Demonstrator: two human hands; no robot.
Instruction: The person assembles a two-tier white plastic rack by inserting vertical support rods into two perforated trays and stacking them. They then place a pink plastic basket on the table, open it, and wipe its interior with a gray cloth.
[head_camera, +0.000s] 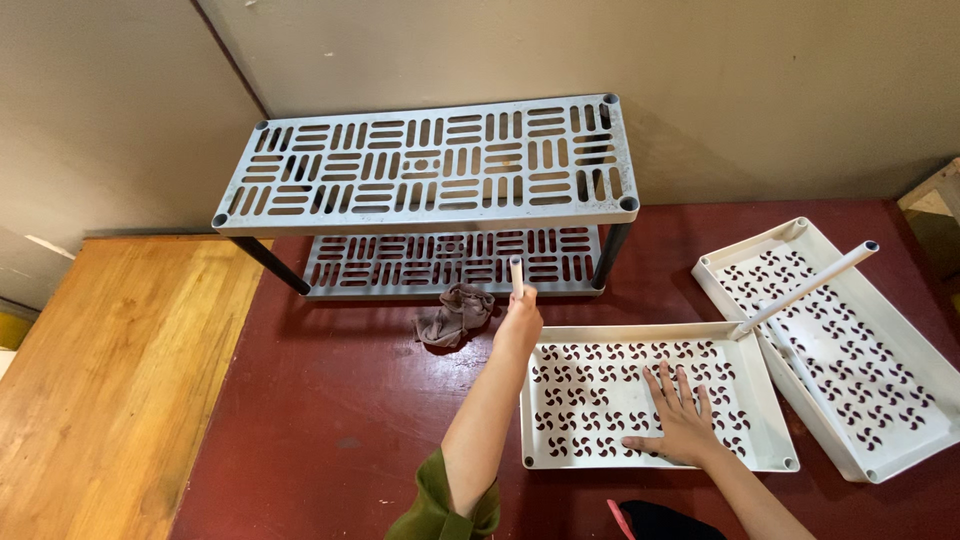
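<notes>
Head view: a person kneels over a dark red floor (330, 420), both arms out.
Left hand (520, 322): fingers closed around a short white tube (516, 272), held upright above the far-left corner of the near tray (650, 332).
Right hand (680, 420): fingers spread flat, palm pressing on the near tray's perforated panel, holding nothing.
Other tray (900, 440): right of the right fingers, tilted, with a long white tube (810, 287) seated in the near tray's far-right corner and slanting up across it.
Beyond the fingertips: a grey two-tier rack (430, 165) and a crumpled rag (455, 312).
Step, as I judge it: fitting a leg tube into a tray corner.
Next move calls for: lining the tube over the socket while the flat hand steadies the tray.
</notes>
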